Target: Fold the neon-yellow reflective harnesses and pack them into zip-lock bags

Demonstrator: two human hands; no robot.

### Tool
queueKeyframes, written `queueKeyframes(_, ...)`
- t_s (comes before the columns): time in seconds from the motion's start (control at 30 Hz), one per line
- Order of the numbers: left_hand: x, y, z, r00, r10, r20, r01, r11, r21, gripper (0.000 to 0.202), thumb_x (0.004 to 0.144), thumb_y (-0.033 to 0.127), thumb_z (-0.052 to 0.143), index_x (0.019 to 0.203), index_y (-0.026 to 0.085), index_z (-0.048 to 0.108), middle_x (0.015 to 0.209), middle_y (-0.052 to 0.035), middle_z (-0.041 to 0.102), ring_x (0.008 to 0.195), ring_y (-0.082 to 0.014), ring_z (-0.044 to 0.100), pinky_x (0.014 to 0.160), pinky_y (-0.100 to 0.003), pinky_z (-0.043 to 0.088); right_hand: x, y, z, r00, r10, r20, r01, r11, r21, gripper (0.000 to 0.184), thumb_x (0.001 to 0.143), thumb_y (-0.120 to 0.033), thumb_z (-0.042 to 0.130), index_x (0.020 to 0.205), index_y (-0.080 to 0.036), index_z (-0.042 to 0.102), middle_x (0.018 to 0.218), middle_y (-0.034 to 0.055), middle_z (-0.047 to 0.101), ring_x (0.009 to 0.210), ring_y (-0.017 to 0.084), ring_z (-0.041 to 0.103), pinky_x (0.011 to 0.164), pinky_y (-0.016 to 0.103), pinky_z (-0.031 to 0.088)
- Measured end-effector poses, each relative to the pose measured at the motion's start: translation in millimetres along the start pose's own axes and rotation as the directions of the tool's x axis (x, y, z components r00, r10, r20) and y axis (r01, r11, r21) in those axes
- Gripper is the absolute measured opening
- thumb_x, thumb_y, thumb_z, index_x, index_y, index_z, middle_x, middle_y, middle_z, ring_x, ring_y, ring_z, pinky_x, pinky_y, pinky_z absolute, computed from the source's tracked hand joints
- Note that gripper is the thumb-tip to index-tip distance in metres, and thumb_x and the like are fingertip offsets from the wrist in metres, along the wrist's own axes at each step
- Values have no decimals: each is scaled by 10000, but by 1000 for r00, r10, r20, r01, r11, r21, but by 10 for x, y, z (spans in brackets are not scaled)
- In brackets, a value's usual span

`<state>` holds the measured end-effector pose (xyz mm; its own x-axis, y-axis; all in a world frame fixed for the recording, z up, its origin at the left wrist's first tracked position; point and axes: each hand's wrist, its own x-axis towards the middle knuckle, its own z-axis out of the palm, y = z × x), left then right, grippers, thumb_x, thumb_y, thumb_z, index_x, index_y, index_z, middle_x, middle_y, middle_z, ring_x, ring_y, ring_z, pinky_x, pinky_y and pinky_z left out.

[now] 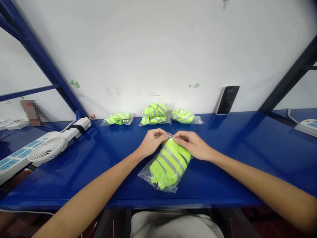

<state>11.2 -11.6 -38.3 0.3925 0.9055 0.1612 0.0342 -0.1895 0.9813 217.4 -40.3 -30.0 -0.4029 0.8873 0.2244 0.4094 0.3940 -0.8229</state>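
A clear zip bag [146,173] lies tilted on the blue table near its front edge. Folded inside is a neon yellow-green reflective strap bundle [169,162] with grey stripes. My left hand [154,140] pinches the left part of the bag's far edge, where the zip strip runs. Closed on the same edge a little to the right is my right hand [190,143], its thumb over the top of the bag. A short stretch of the strip shows between the two hands. The fingertips under the plastic are partly hidden.
Along the wall stand several similar filled bags: one on the left [118,118], a stacked pair [155,114] and one on the right [184,116]. A phone-like device [227,100] leans on the wall. A power strip [23,152] and small white fan [48,148] sit left.
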Motion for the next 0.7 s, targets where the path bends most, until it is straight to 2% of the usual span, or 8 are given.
queueKeyframes(0.2,-6,-41,-11,998,59,2,-59,998,4,217,823,360,668,786,148,634,694,3,602,640,-110,523,637,-245,405,6,2,-3,1000,5,22,-6,1000,27,305,916,-459,541,928,-190,684,778,21,646,674,159,548,597,273,428)
queueKeyframes(0.3,-28,-5,-1,994,106,0,-106,991,78,223,832,359,659,770,150,617,697,4,597,644,-111,528,635,-241,404,24,-16,-14,999,16,34,-18,997,69,277,897,-443,577,948,-193,684,815,26,665,698,162,564,625,278,438)
queueKeyframes(0.43,-63,43,34,990,138,23,-140,980,145,236,852,375,636,790,149,603,750,-9,610,666,-114,537,627,-231,401,36,-54,-42,997,56,51,-60,994,91,249,855,-415,632,879,-176,697,752,14,646,663,146,539,606,266,411)
queueKeyframes(0.7,-76,15,97,998,28,54,-30,999,26,249,837,391,644,811,143,648,800,-44,675,697,-146,587,661,-261,436,21,-66,9,997,74,-12,-72,993,91,303,834,-475,637,819,-178,694,674,8,619,588,141,501,548,269,380)
